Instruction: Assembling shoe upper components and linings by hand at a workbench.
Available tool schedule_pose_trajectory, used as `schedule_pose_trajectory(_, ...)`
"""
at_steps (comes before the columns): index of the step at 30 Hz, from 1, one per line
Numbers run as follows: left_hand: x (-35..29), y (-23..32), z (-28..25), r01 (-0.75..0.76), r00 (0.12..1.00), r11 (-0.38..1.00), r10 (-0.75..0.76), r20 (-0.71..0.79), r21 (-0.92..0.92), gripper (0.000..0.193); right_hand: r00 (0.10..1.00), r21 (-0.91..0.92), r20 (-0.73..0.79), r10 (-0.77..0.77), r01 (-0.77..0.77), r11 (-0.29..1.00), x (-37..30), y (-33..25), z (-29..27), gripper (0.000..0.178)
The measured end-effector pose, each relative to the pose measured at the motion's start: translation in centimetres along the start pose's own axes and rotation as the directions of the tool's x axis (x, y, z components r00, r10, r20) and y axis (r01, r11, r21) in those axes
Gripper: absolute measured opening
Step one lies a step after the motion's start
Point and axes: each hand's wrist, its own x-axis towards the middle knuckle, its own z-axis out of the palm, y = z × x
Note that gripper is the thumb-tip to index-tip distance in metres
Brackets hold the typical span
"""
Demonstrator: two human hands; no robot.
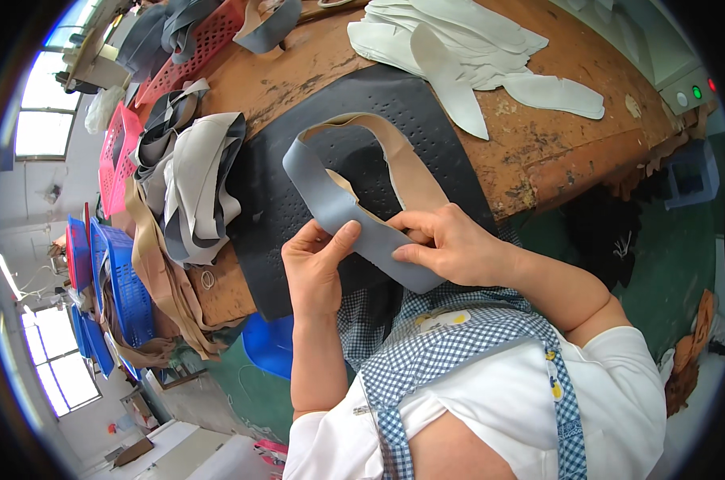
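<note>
Head view showed a looped strip (pixel 326 188), blue-grey on one face and tan on the other, held at the centre of the frame by both hands. Left hand (pixel 314 268): nearly closed, thumb laid on the blue-grey face, fingers partly hidden at the strip's edge, pinching it. Right hand (pixel 462 244): curled, thumb and bent fingers gripping the same strip a little to the right. The loop's far part rose above a black mat (pixel 258 228), whose surface bore small holes, on a worn wooden table (pixel 566 164). I noted a pile of white pieces (pixel 458 40) in the upper middle, grey strips (pixel 202 172) and tan strips (pixel 154 268) left of the mat, and a blue basket (pixel 134 292) at the frame's left. The worker wore a checked apron (pixel 426 344).
</note>
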Motion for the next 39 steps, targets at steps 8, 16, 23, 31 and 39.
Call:
schedule_pose_trajectory(8,-0.8,-0.7,1.2,-0.012,1.000,1.000,0.012,-0.005,-0.010,0.021,0.990,-0.133,-0.102,-0.098,0.084,0.988,1.1,-0.5,-0.1,0.031)
schedule_pose_trajectory(16,-0.5,0.5,0.5,0.025,0.999,0.999,-0.023,-0.044,0.044,0.019,0.975,-0.226,-0.104,-0.196,0.169,0.959,1.0,0.1,0.6,0.032)
schedule_pose_trajectory(23,-0.4,0.4,0.3,0.016,0.999,0.998,-0.014,-0.029,0.061,0.019,0.978,-0.244,-0.088,-0.188,0.162,0.956,0.9,0.0,0.7,0.032)
schedule_pose_trajectory(31,-0.6,0.1,1.3,-0.010,0.997,0.998,0.015,-0.076,0.061,0.018,0.981,-0.184,-0.121,-0.154,0.130,0.974,1.1,0.0,0.8,0.027)
schedule_pose_trajectory(39,-1.5,0.0,3.9,-0.233,0.972,0.972,0.233,0.039,0.001,0.055,0.927,0.157,-0.360,-0.105,0.172,0.972,4.0,-0.1,1.1,0.011)
